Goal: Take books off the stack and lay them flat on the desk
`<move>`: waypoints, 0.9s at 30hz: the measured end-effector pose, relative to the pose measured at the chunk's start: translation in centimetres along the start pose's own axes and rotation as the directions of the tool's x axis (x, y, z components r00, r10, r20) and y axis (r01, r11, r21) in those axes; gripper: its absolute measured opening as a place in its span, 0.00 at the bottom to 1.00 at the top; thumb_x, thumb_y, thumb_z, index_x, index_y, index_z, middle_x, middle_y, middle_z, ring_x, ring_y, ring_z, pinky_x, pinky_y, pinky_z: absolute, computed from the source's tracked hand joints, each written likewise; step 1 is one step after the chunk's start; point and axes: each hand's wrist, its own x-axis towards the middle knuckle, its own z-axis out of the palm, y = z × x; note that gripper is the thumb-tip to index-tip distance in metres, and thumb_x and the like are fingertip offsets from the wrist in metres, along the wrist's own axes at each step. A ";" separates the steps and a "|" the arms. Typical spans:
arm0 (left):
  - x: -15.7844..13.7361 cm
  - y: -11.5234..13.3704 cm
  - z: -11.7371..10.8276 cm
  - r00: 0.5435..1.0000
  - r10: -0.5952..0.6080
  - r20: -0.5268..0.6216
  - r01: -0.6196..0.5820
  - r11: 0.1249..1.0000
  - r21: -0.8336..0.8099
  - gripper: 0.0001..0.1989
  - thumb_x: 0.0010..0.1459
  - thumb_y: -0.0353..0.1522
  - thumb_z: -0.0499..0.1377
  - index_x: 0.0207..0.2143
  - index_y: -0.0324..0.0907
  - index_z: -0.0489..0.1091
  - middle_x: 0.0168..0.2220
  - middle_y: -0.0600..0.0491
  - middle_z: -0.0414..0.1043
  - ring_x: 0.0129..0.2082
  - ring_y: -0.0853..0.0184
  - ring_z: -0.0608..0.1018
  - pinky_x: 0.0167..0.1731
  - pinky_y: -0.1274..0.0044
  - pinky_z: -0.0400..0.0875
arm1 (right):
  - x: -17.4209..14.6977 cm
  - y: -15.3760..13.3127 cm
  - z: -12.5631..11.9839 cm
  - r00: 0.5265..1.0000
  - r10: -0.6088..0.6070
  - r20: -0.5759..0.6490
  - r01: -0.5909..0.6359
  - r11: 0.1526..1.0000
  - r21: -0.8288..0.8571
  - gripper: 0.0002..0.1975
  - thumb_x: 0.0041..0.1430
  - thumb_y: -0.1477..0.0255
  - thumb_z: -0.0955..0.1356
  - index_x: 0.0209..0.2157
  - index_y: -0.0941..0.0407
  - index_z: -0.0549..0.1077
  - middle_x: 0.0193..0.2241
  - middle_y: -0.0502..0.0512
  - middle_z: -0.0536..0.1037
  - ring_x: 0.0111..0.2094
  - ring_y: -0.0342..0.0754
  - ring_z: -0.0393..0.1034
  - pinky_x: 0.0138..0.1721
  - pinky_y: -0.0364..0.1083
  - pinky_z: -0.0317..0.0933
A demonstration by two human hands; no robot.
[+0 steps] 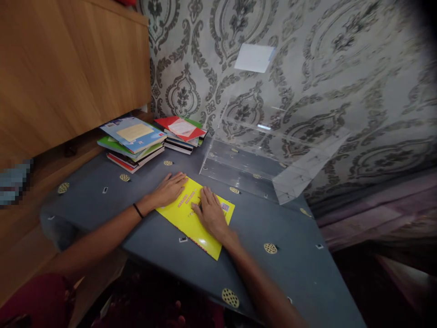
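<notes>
A bright yellow book (191,223) with a glossy cover lies closed and flat near the front edge of the table. My left hand (170,189) rests on its upper left corner, fingers stretched out flat, a dark band around the wrist. Across the right half of the cover lies my right hand (212,213), palm down with the fingers extended and the thumb apart. Neither hand grips the book; both press or rest on top of it. Part of the printed cover is hidden under the right hand.
A clear acrylic rack (239,171) stands behind the book, against the patterned wall (184,93). Two stacks of books, one topped by a blue book (153,139), the other by a red one (167,122), sit at the back left. A wooden cabinet (75,68) overhangs the left side.
</notes>
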 end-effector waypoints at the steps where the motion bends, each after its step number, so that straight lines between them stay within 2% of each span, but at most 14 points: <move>1: 0.0 0.0 0.1 1.000 0.004 -0.007 -0.004 1.000 0.000 0.24 0.70 0.33 0.42 0.65 0.41 0.61 0.69 0.44 0.57 0.70 0.61 0.57 0.65 0.61 0.55 | -0.5 0.6 -0.1 1.000 0.023 -0.013 -0.023 1.000 -0.012 0.34 0.71 0.56 0.56 0.67 0.67 0.59 0.67 0.72 0.59 0.70 0.60 0.50 0.68 0.61 0.48; 6: 0.0 0.0 0.0 1.000 -0.001 -0.025 0.002 1.000 0.031 0.23 0.70 0.33 0.42 0.64 0.42 0.61 0.68 0.44 0.59 0.70 0.62 0.59 0.65 0.62 0.57 | -2.5 3.0 -0.6 0.987 0.147 -0.063 -0.151 0.986 -0.071 0.37 0.71 0.52 0.52 0.66 0.66 0.60 0.66 0.72 0.61 0.69 0.61 0.52 0.67 0.61 0.49; 10: -0.2 1.2 -0.6 0.999 -0.023 -0.042 0.028 0.992 0.125 0.22 0.70 0.30 0.43 0.61 0.38 0.65 0.66 0.41 0.63 0.68 0.57 0.62 0.65 0.57 0.56 | -3.1 3.8 -0.4 0.985 0.141 -0.099 -0.151 0.983 -0.109 0.39 0.71 0.52 0.50 0.64 0.69 0.62 0.65 0.73 0.63 0.68 0.60 0.53 0.67 0.60 0.50; 13: -0.6 4.1 -0.4 0.992 0.064 -0.112 -0.044 0.984 0.173 0.21 0.71 0.31 0.44 0.60 0.36 0.65 0.66 0.37 0.61 0.69 0.54 0.60 0.66 0.55 0.54 | -3.2 4.3 0.3 0.985 0.101 -0.140 -0.120 0.983 -0.136 0.36 0.71 0.54 0.51 0.64 0.68 0.63 0.64 0.73 0.65 0.67 0.61 0.56 0.65 0.61 0.52; 15: -0.7 7.0 0.2 0.981 0.169 -0.098 -0.157 0.980 0.124 0.21 0.71 0.33 0.44 0.62 0.37 0.62 0.67 0.39 0.60 0.71 0.57 0.56 0.67 0.59 0.53 | -3.2 4.9 0.8 0.982 0.075 -0.171 -0.101 0.983 -0.151 0.34 0.71 0.56 0.53 0.64 0.68 0.63 0.63 0.73 0.66 0.66 0.61 0.58 0.65 0.62 0.53; 17: -0.7 9.7 0.9 0.964 0.257 -0.072 -0.254 0.966 0.047 0.22 0.72 0.37 0.45 0.63 0.39 0.61 0.66 0.41 0.62 0.70 0.60 0.58 0.68 0.62 0.53 | -3.3 5.4 1.4 0.980 0.035 -0.194 -0.066 0.985 -0.157 0.30 0.71 0.61 0.54 0.65 0.65 0.63 0.63 0.71 0.67 0.67 0.61 0.58 0.64 0.63 0.54; 20: -0.7 11.6 1.4 0.951 0.304 -0.061 -0.306 0.952 -0.024 0.25 0.71 0.40 0.47 0.65 0.39 0.57 0.67 0.42 0.61 0.70 0.61 0.58 0.68 0.64 0.53 | -3.5 5.6 1.6 0.980 -0.001 -0.200 -0.029 0.988 -0.151 0.28 0.70 0.65 0.54 0.65 0.62 0.63 0.63 0.69 0.67 0.67 0.60 0.57 0.63 0.63 0.55; 23: -0.8 9.5 0.8 0.971 0.233 -0.048 -0.234 0.972 -0.019 0.23 0.71 0.39 0.48 0.63 0.38 0.60 0.66 0.41 0.62 0.69 0.58 0.59 0.67 0.61 0.55 | -3.3 5.2 1.3 0.981 0.042 -0.191 -0.072 0.986 -0.149 0.31 0.71 0.60 0.54 0.64 0.65 0.63 0.64 0.71 0.66 0.67 0.60 0.57 0.64 0.62 0.55; 27: -1.1 3.6 -0.7 0.996 0.074 -0.058 -0.074 0.997 0.015 0.20 0.71 0.36 0.46 0.59 0.37 0.64 0.63 0.40 0.67 0.68 0.57 0.63 0.65 0.61 0.59 | -3.2 4.6 0.3 0.983 0.092 -0.159 -0.112 0.986 -0.122 0.35 0.71 0.55 0.53 0.63 0.70 0.64 0.63 0.75 0.65 0.67 0.61 0.57 0.65 0.62 0.53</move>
